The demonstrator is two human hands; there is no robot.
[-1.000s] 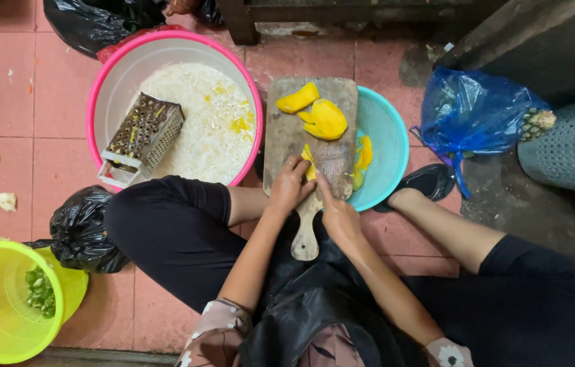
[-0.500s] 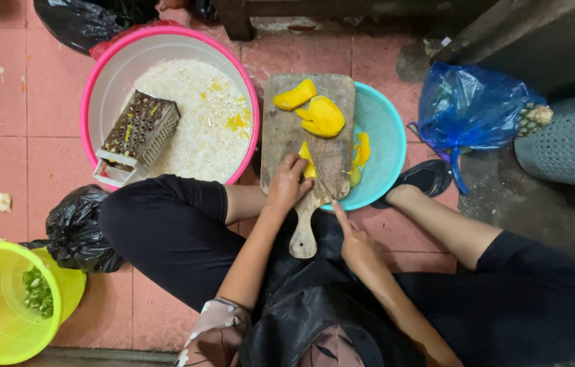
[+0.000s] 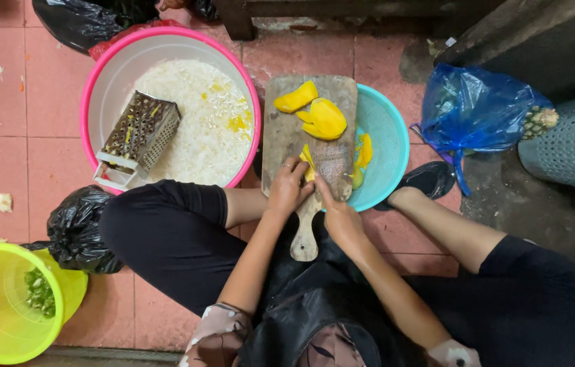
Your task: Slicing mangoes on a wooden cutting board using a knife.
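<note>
A wooden cutting board (image 3: 281,129) lies across a teal basin (image 3: 386,129) in front of my crossed legs. Two peeled yellow fruit pieces (image 3: 321,119) rest at its far end. My left hand (image 3: 287,189) pinches a smaller yellow fruit piece (image 3: 308,163) against the board's near part. My right hand (image 3: 338,214) sits just right of it over the board's handle (image 3: 304,241), fingers curled and a fingertip reaching toward that piece. Whether it holds a blade I cannot tell. More yellow slices (image 3: 363,153) lie in the basin.
A pink-rimmed tub (image 3: 97,88) of white shreds with a metal box grater (image 3: 138,136) sits far left. A yellow-green bucket (image 3: 2,306), black bags (image 3: 80,228), a blue bag (image 3: 471,109) with a pineapple (image 3: 539,122) and a grey basket (image 3: 566,146) ring the tiled floor.
My right hand drew back from the board toward my body, then came forward again to the yellow piece. My left hand stayed on that piece.
</note>
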